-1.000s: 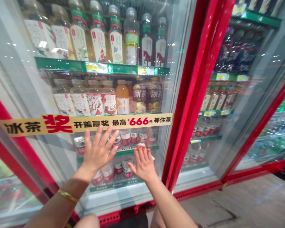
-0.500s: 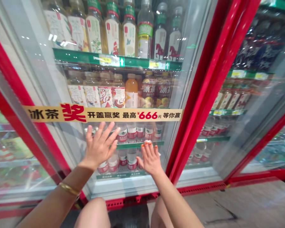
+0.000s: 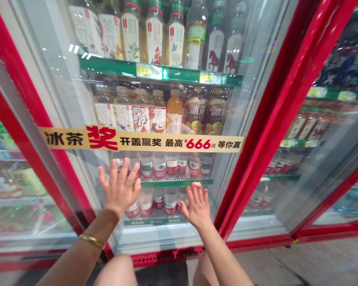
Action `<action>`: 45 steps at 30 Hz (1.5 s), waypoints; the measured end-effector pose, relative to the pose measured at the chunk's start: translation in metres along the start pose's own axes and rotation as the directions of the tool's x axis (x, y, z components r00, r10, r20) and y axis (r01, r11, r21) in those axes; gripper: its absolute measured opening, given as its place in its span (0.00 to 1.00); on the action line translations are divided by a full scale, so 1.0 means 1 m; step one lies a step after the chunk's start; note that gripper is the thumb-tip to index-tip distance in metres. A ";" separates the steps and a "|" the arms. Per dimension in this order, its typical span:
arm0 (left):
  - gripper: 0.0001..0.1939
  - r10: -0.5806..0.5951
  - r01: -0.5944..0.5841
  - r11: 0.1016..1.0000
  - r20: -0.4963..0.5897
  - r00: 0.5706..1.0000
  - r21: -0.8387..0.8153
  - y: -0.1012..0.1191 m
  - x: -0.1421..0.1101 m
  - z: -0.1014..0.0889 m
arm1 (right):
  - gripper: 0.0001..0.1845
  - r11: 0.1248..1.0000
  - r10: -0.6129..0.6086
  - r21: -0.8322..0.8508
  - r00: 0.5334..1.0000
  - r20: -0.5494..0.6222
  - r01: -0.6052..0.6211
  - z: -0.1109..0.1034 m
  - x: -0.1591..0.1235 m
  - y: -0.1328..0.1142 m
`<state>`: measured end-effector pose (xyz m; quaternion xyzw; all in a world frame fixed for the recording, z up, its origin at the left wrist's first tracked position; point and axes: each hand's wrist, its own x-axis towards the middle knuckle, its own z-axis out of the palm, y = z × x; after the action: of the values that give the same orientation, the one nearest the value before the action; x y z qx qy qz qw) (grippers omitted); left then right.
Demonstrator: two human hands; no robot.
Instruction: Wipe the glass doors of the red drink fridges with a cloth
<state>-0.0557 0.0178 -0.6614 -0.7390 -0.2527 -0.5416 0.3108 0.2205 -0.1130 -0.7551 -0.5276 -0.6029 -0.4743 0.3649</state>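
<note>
My left hand (image 3: 119,188), with a gold bangle (image 3: 92,240) on the wrist, has its fingers spread in front of the cooler's glass door (image 3: 155,238). Its palm faces the glass; whether it touches I cannot tell. Further right, my right hand (image 3: 198,206) lies flat toward the same door, orange-red nails up. A small white patch shows at its fingertips, too unclear to name. Above both hands a yellow promotional strip (image 3: 140,143) crosses the glass. Behind the door stand water bottles with red labels (image 3: 159,167), tea bottles (image 3: 104,113) and an orange drink bottle (image 3: 174,113).
A red door frame (image 3: 265,119) runs beside the right hand, and another red frame (image 3: 35,103) rises on the left. Green shelf edges (image 3: 185,74) carry price tags. More drinks stand behind the right-hand door. My knees (image 3: 117,272) are close to the cooler's base.
The view has shifted, so the cooler appears further right. My left hand sits lower and further left against the door, away from the strip. My right hand is slightly lower on the glass.
</note>
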 end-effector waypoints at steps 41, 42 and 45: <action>0.40 -0.154 0.150 0.988 -0.146 0.977 -0.033 -0.020 -0.041 -0.004 | 0.36 0.836 -0.541 0.189 0.833 0.115 0.516 0.015 0.120 -0.073; 0.40 -0.161 0.157 0.987 -0.146 0.976 -0.042 -0.019 -0.041 -0.003 | 0.35 0.847 -0.525 0.165 0.843 0.114 0.506 0.011 0.117 -0.063; 0.41 -0.177 0.171 0.984 -0.142 0.974 -0.052 -0.017 -0.041 -0.003 | 0.39 0.953 -0.302 0.046 0.951 0.069 0.300 0.001 0.140 -0.041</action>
<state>-0.0812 0.0260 -0.6965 -0.6783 -0.2824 -0.6244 0.2652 0.1556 -0.0710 -0.6310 -0.4407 -0.6977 -0.4936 0.2744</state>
